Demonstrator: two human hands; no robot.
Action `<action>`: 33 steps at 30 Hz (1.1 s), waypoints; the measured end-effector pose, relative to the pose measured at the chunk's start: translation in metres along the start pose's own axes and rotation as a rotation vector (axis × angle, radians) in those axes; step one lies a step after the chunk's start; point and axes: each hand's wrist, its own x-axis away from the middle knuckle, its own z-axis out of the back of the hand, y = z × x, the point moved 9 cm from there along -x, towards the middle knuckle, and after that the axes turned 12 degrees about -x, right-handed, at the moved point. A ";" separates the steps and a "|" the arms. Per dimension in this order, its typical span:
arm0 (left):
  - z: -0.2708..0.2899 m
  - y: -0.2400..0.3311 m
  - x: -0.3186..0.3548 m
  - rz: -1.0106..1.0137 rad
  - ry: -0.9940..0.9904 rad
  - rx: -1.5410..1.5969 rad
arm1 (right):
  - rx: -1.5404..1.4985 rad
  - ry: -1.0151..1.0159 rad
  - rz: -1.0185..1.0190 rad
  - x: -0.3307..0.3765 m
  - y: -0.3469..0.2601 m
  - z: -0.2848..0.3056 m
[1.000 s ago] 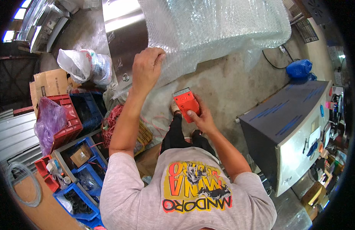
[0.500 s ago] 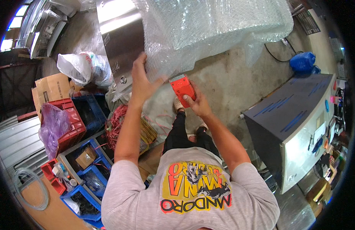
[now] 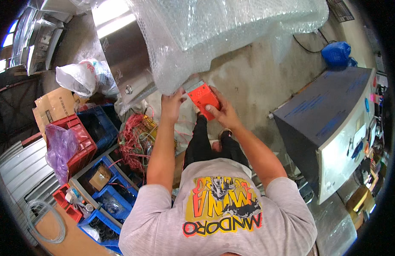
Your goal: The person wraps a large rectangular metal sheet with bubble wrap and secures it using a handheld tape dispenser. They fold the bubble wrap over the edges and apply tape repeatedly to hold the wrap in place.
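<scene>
A big sheet of bubble wrap (image 3: 231, 34) hangs over a tall stainless-steel unit (image 3: 125, 55) in front of me. My left hand (image 3: 172, 106) is up at the wrap's lower edge and grips it. Right beside it, my right hand (image 3: 221, 112) holds a flat orange-red hand tool (image 3: 202, 96), thumb across its face, with the tool's top just under the wrap's edge. Both forearms reach forward over my legs and grey printed shirt.
A grey metal cabinet (image 3: 334, 123) stands to my right, with a blue bag (image 3: 336, 53) beyond it. On my left are red crates (image 3: 80, 141) and blue crates (image 3: 101, 123), a tangle of red wire (image 3: 135, 136), a white sack (image 3: 80, 79) and cardboard boxes (image 3: 52, 104).
My left hand slid down from lying flat on the bubble wrap to its lower edge. My right hand brought the orange-red tool up close to the wrap and the left hand.
</scene>
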 end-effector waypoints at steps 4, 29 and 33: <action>-0.002 -0.014 -0.025 0.019 0.023 0.514 | 0.146 0.014 -0.067 -0.006 0.004 0.010; 0.011 0.135 0.019 -0.528 0.169 -0.968 | 0.242 0.034 0.087 -0.002 -0.007 0.008; 0.015 0.134 0.029 -0.681 0.311 -1.112 | 0.269 0.029 0.138 -0.014 0.000 0.008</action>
